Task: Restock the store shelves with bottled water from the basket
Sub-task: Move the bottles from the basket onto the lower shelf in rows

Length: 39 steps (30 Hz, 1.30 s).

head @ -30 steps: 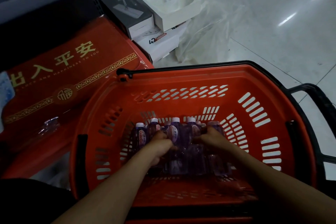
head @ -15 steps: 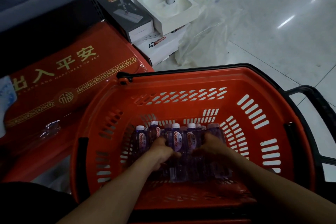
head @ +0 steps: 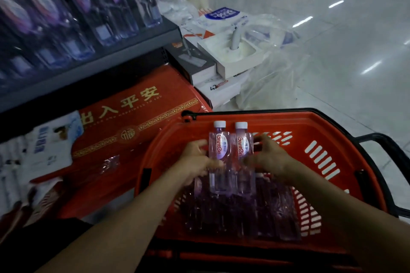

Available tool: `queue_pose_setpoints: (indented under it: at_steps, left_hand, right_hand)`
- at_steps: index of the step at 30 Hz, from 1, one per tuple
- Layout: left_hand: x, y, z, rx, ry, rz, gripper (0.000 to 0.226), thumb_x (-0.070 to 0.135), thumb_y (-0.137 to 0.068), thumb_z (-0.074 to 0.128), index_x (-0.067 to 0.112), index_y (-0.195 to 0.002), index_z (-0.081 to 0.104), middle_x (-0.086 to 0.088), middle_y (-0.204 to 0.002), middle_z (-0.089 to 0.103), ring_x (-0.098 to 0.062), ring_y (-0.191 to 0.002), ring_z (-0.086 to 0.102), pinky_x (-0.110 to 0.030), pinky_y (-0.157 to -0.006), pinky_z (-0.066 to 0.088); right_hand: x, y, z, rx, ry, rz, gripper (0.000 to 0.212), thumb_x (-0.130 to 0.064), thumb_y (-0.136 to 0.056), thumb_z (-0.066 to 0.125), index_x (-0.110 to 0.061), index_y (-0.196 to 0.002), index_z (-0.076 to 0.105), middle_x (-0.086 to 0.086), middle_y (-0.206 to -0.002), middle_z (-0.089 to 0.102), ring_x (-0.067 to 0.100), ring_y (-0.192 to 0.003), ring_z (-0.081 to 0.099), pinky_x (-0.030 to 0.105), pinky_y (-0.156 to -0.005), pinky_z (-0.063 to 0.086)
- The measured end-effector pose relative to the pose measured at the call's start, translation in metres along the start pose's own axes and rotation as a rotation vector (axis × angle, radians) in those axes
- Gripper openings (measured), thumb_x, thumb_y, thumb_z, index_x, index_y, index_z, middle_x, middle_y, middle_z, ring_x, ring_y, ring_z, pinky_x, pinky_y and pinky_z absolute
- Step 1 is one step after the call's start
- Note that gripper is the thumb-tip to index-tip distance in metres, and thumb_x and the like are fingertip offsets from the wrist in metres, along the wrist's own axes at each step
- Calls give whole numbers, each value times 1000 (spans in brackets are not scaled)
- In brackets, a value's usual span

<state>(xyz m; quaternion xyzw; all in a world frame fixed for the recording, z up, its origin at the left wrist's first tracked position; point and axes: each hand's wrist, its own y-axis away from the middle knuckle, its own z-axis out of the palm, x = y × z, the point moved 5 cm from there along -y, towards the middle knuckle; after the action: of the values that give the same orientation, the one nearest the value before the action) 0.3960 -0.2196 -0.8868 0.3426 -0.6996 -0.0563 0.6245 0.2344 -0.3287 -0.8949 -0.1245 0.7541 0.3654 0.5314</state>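
Squeezing two Ganten water bottles side by side looks like the weak point. The left hand [head: 195, 158] curls its fingers round the outer side of the left bottle [head: 218, 148], and the right hand [head: 271, 158] does the same on the right bottle [head: 244, 147]. Both bottles are upright, caps up, touching each other, above the red basket [head: 321, 157]. More bottles [head: 244, 213] lie packed on the basket's floor.

The plastic looks smooth and thin, and the hands are blurred. If the inward pressure eases, I judge one bottle could slide down onto the packed ones or clip the rim. The grey shelf [head: 93, 73] at upper left already carries a tight row of larger bottles [head: 73, 20]. A careless swing could knock them, and no open gap is visible there.

Below the shelf lies a red wrapped pack with gold characters [head: 137, 113], just beside the basket. Boxes [head: 224, 93], a white moulded tray [head: 235, 57] and loose plastic sheeting [head: 277, 82] crowd the glossy tiled floor [head: 343, 35] beyond.
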Motion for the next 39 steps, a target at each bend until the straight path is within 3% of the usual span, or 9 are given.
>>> queue_pose_setpoints:
  at_steps: [3,8,15,19,24,26,31,36,39]
  left_hand:
    - [36,22,-26,44,11,135,47,-8,-69,81,23,-100,66,-9,-96,75,-31,-94,72,-51,-83,57]
    - [103,62,-70,85,12,365,56,-21,-69,73,12,-114,64,-3,-89,75,-11,-73,71,-28,-60,58]
    - [172,106,-154,279,-15,632,64,-22,-67,73,11,-121,63,3,-94,73,-2,-77,70,-16,-67,55]
    - [174,111,-202,403,31,686,68,-17,-69,75,15,-127,60,1,-104,73,-6,-89,70,-21,-75,58]
    - [176,105,-255,599,18,733,66,-10,-73,77,35,-117,60,13,-101,69,-2,-94,64,-21,-77,54]
    - [178,97,-268,652,45,743,63,-10,-74,76,34,-116,60,11,-105,69,-6,-98,65,-24,-79,55]
    - [192,76,-283,746,123,761,70,-8,-79,72,28,-135,52,14,-110,58,1,-91,57,-7,-55,43]
    - [201,46,-285,900,132,749,75,-4,-79,73,28,-141,46,5,-125,57,-11,-110,56,-13,-70,48]
    - [208,23,-283,929,166,741,79,-2,-79,72,33,-143,43,0,-135,54,-17,-118,57,-30,-83,58]
  right_hand:
    - [-44,13,4,69,-22,-115,60,2,-67,84,-11,-116,52,10,-110,66,30,-93,70,53,-79,59]
    - [-118,36,21,109,-68,-320,54,4,-73,80,-17,-113,50,2,-107,64,23,-92,68,44,-78,60]
    - [-231,42,67,199,-58,-560,64,1,-65,83,-18,-116,50,-1,-107,64,22,-96,68,51,-81,59]
    - [-269,37,105,178,-11,-671,66,-8,-66,86,-21,-118,48,-6,-111,62,17,-100,66,44,-82,59]
    - [-305,19,154,159,-13,-763,62,-6,-73,83,-21,-121,47,-10,-114,59,9,-102,62,38,-83,58]
    - [-320,11,168,139,3,-793,59,-4,-77,80,-20,-121,45,-16,-109,56,3,-98,60,27,-77,56]
    - [-347,-17,179,133,18,-853,60,0,-77,78,-22,-121,43,-16,-112,55,3,-102,58,15,-68,54]
    - [-365,-49,175,144,47,-896,61,2,-76,78,-21,-121,43,-19,-111,54,-2,-102,56,12,-73,53]
    - [-374,-69,171,144,40,-915,62,2,-77,77,-20,-123,43,-17,-113,54,0,-101,56,9,-72,52]
